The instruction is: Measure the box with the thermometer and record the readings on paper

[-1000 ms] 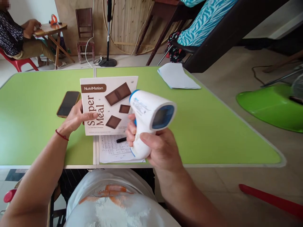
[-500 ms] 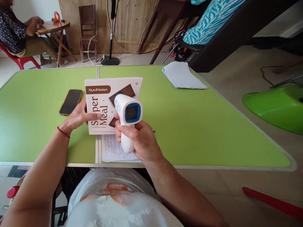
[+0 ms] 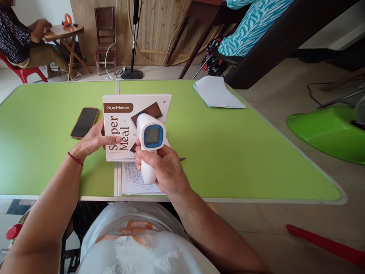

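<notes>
My left hand [image 3: 95, 139] grips the left edge of a white NutriMotion box [image 3: 148, 99], its thumb across the printed front and its other fingers hidden behind. The box is held upright above the green table. In front of its right part, my right hand [image 3: 168, 163] is wrapped round the handle of a white infrared thermometer [image 3: 148, 167]. The thermometer's nose points at the box, and its blue-framed screen [image 3: 153, 136] faces me. Whether the nose touches the box I cannot tell. Handwritten sheets [image 3: 134, 184] lie beneath, partly covered by the box and my right hand.
On the green table [image 3: 228, 160], a phone [image 3: 84, 122] lies left of the box and a pen [image 3: 182, 158] sticks out beside my right hand. White papers [image 3: 216, 93] rest at the far right edge. A person [image 3: 17, 42] sits at a small round table [image 3: 64, 31] at the back left.
The thermometer and my right hand have shifted slightly left across the box, and more of the pen shows. The thermometer's screen has turned from dark to lit grey.
</notes>
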Available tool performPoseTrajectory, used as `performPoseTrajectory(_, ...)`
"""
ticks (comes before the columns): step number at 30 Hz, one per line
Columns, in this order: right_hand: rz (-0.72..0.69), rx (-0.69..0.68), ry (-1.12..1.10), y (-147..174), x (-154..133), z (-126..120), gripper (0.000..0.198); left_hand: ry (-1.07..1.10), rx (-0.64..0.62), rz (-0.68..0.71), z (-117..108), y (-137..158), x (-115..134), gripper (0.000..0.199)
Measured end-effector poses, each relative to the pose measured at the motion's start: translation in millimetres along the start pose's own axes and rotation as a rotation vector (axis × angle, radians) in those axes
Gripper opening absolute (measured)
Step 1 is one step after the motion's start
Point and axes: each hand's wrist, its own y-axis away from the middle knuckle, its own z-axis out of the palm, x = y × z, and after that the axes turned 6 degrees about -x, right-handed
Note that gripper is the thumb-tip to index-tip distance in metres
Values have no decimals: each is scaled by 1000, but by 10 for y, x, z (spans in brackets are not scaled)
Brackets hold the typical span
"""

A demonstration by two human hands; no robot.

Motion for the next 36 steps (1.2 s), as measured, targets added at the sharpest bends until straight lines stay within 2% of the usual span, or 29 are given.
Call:
performPoseTrajectory(25,-5,-13,-33,-2,68,74,31,-3,5,26,14,0,-3,70)
performPoseTrajectory(28,-77,-39,-23,26,14,62,33,24,15,48,21,2,-8,70)
performPoseTrajectory(30,-176,-48,57,59,-82,-24,34,31,37,73,14,2,-25,70)
performPoseTrajectory(32,-253,-23,226,81,-217,-201,34,32,79,112,0,-3,-53,70)
performPoseTrajectory(34,-256,45,459,70,-348,-457,33,25,150,150,-15,-16,-85,70)
performPoseTrajectory(36,-253,125,691,16,-430,-752,44,11,231,166,-23,-35,-111,72)
